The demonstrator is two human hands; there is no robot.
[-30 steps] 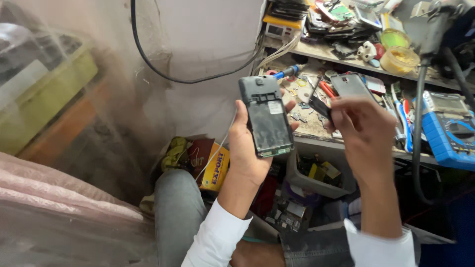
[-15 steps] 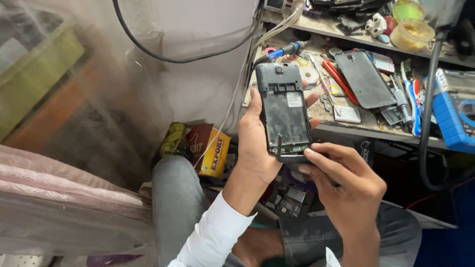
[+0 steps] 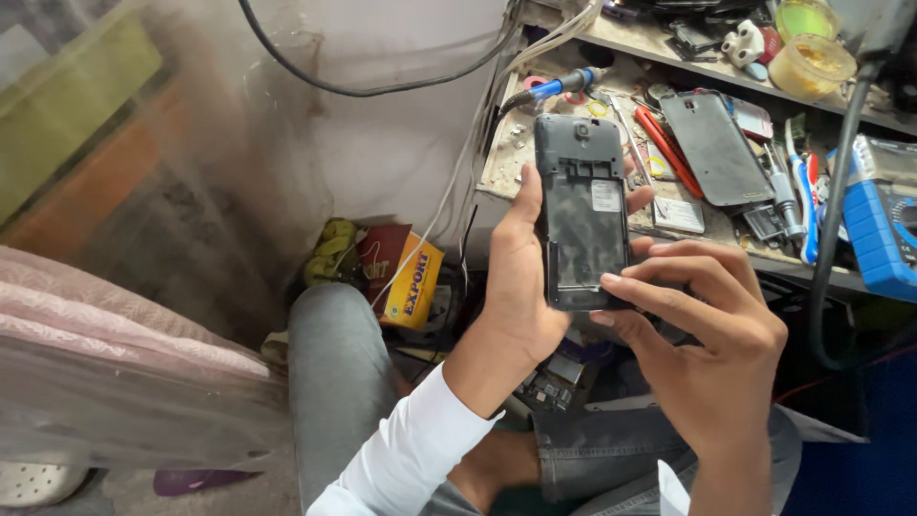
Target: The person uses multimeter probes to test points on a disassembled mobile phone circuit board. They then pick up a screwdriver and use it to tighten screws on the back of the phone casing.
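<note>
1. The right hand (image 3: 712, 349), seen apart from the phone and half open a second ago, is now brought against the phone's lower right corner, its fingertips (image 3: 611, 280) pressed on the bottom edge; its wrist is cut off by the frame's lower border
2. The left hand (image 3: 521, 277) is kept closed around the opened phone (image 3: 583, 210), thumb along the left side, other fingers hidden behind it except for tips at the right edge
3. The phone is held upright above the lap, before the workbench (image 3: 506, 162), its back cover removed and inner frame shown; fine details inside cannot be made out
4. Farther off, a loose dark back cover (image 3: 712, 148) is seen on the bench, and a blue meter (image 3: 884, 225) is cut off at the right
</note>
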